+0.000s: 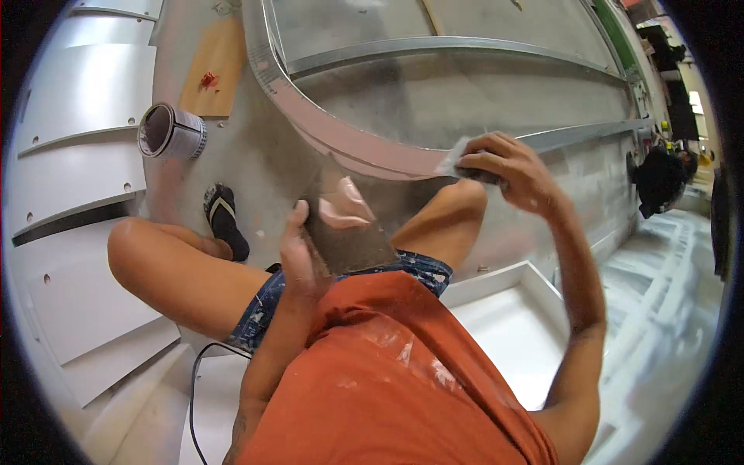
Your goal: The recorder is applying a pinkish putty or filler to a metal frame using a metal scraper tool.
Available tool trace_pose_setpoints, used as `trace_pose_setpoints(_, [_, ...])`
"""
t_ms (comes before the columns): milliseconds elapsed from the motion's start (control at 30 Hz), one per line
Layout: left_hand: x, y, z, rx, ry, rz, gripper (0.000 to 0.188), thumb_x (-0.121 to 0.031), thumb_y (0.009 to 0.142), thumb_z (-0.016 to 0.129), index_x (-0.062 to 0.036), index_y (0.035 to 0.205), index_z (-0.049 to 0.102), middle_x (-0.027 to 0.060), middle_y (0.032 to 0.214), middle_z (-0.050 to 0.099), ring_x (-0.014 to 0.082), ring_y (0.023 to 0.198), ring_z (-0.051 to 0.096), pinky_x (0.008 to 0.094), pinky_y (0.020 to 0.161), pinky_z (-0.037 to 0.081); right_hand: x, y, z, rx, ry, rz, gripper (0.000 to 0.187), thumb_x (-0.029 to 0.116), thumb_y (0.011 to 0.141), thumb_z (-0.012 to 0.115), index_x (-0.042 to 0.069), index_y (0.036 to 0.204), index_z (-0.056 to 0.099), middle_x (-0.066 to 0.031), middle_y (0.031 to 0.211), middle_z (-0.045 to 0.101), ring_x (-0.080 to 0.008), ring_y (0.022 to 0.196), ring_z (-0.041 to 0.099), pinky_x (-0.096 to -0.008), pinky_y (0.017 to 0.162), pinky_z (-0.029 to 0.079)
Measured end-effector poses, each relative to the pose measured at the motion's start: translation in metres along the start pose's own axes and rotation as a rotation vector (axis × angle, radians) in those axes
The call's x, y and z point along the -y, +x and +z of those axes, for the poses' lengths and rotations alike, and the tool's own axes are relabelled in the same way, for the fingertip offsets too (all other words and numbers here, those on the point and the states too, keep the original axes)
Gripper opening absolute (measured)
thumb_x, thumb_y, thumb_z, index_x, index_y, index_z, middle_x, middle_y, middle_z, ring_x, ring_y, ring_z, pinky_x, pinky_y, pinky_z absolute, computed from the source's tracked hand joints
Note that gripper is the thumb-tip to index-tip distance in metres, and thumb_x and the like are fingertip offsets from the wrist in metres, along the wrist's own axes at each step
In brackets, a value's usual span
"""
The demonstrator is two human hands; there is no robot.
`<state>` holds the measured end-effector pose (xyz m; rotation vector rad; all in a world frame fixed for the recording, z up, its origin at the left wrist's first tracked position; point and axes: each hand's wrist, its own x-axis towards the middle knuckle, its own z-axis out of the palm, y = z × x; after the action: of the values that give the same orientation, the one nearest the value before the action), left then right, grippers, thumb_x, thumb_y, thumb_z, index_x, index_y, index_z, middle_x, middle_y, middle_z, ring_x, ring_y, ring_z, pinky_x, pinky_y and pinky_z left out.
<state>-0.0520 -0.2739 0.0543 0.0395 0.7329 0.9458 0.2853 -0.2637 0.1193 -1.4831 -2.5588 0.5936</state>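
Note:
My left hand [301, 252] grips a dark, flat board [353, 246] by its left edge, thumb on top. Pink putty [343, 205] sits in a smeared lump on the board's upper part. My right hand [515, 167] is closed around a scraper [457, 157] with a pale blade, its fingers partly covering the tool. The blade is at the curved metal frame [275, 77], beside a wide band of pink filler [364, 155] that coats the frame's near side.
White panels [85, 85] are stacked along the left. An open can [172, 132] stands near a wooden board [211, 70] with a small red thing on it. A white tray-like box [511, 318] lies right of my lap. A black cable [194, 387] curves at lower left.

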Motion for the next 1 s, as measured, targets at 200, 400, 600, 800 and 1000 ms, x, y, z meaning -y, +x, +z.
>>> trace_pose_setpoints(200, [0.027,0.008,0.036,0.094,-0.204,-0.112,0.043,-0.037,0.098,0.047,-0.0002,0.118,0.057,0.0140,0.105,0.066,0.0264,0.092,0.066,0.0409,0.085,0.052,0.132,0.035,0.064,-0.884,0.671,-0.365,0.044,0.008,0.078,0.071,0.013,0.117,0.052,-0.0189,0.121,0.052,-0.0331,0.120,0.052,-0.0448,0.099,0.041])
trace_pose_setpoints(400, [-0.010,-0.025,0.023,0.208,0.087,0.170,0.035,-0.027,0.098,0.051,-0.0020,0.122,0.055,0.0102,0.118,0.060,0.0194,0.107,0.059,0.0335,0.092,0.048,0.089,0.016,0.067,-0.188,0.231,0.177,0.042,0.003,0.082,0.063,0.010,0.123,0.056,-0.0172,0.122,0.050,-0.0355,0.115,0.051,-0.0419,0.097,0.045])
trace_pose_setpoints(600, [-0.069,0.002,0.006,-0.047,0.067,0.346,0.043,-0.032,0.097,0.051,-0.0025,0.129,0.051,0.0142,0.117,0.063,0.0275,0.102,0.063,0.0434,0.094,0.049,0.030,-0.026,0.055,0.035,0.149,0.402,0.020,0.012,0.089,0.058,0.005,0.108,0.062,-0.0164,0.107,0.061,-0.0355,0.102,0.059,-0.0424,0.086,0.048])
trace_pose_setpoints(800, [-0.067,0.001,-0.005,0.088,-0.027,0.299,0.043,-0.031,0.097,0.052,-0.0008,0.127,0.051,0.0159,0.117,0.063,0.0276,0.101,0.064,0.0423,0.091,0.052,0.011,-0.019,0.071,0.149,-0.142,0.447,0.018,0.019,0.090,0.058,0.003,0.094,0.063,-0.0161,0.093,0.064,-0.0383,0.091,0.060,-0.0458,0.077,0.048])
trace_pose_setpoints(1000, [-0.073,-0.001,-0.038,0.036,0.055,0.289,0.040,-0.031,0.096,0.052,0.0000,0.122,0.054,0.0157,0.112,0.064,0.0268,0.100,0.065,0.0412,0.089,0.052,0.024,0.016,0.078,0.043,0.030,0.408,0.018,0.019,0.089,0.059,0.003,0.096,0.066,-0.0202,0.092,0.065,-0.0419,0.086,0.060,-0.0476,0.073,0.047])
